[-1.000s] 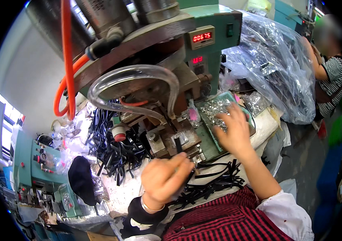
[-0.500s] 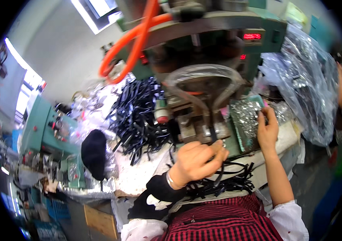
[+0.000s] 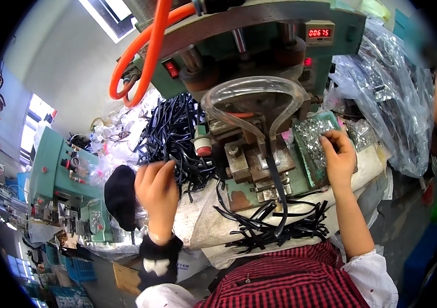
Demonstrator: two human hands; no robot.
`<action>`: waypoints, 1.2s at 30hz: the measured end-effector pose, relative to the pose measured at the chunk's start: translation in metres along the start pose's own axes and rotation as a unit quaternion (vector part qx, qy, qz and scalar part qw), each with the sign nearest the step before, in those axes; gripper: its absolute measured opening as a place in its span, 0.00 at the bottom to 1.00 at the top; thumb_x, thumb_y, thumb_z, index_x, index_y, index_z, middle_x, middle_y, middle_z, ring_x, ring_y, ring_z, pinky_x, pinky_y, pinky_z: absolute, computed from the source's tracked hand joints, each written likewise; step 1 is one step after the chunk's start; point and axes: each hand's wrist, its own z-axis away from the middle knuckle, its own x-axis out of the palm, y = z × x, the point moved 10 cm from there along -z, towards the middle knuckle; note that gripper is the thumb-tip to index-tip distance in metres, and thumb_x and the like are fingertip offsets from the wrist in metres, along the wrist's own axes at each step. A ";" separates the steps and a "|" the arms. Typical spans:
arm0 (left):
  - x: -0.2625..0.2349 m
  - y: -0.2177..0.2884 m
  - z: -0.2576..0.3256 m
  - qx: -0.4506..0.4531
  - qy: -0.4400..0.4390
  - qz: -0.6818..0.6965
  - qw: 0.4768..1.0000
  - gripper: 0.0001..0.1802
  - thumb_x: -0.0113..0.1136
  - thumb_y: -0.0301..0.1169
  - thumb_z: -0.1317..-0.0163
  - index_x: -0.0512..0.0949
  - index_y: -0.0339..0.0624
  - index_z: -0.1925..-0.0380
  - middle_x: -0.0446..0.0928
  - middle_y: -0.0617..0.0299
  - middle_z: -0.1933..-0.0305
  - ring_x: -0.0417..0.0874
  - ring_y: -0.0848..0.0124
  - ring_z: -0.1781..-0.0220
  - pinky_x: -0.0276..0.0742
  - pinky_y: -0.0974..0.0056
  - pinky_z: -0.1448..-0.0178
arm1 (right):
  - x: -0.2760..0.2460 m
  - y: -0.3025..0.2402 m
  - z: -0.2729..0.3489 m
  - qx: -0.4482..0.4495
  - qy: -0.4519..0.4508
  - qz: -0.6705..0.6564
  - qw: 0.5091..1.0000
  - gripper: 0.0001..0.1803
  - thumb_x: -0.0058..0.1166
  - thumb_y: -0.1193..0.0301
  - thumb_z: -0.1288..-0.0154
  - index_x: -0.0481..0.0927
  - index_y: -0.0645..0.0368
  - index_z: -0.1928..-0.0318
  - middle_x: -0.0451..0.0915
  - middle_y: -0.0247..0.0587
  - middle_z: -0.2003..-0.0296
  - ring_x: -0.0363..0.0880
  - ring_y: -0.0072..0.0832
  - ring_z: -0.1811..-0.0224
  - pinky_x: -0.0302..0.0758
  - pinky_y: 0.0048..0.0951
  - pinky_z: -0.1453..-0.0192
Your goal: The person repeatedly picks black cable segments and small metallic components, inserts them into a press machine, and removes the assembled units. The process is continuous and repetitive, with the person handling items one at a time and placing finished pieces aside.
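Note:
My left hand (image 3: 158, 197) hovers over the table's left part, beside the pile of black straps (image 3: 170, 138). Its fingers are curled and smeared by motion, so a hold on anything cannot be made out. At the green tray of small shiny metal pieces (image 3: 313, 143), my right hand (image 3: 340, 156) has thumb and forefinger pinched together; whatever lies between them is too small to name. Between the hands is a press machine's metal fixture (image 3: 252, 164). One black strap (image 3: 278, 192) stands with its upper end at the fixture and trails down onto a smaller heap of black straps (image 3: 259, 226).
A clear tube loop (image 3: 254, 87) arches over the fixture, below the press head. A red-capped button (image 3: 204, 150) sits at its left. An orange hose (image 3: 149, 56) hangs upper left. Plastic sheeting (image 3: 388, 102) stands at right; a black padded piece (image 3: 120, 197) is at left.
My left hand has left the strap at the fixture and swung left toward the large pile. The strap remains at the fixture. My right hand stays at the metal pieces, its fingers slightly more bent.

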 end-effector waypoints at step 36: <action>-0.017 0.050 -0.031 -0.153 0.125 0.467 0.862 0.08 0.57 0.12 0.36 0.78 0.28 0.57 0.83 0.46 0.63 0.85 0.64 0.63 0.85 0.66 0.61 | 0.100 -0.083 0.064 0.155 -0.180 -0.248 0.939 0.23 0.55 0.81 0.32 0.72 0.65 0.37 0.83 0.39 0.53 0.79 0.20 0.51 0.74 0.22 0.45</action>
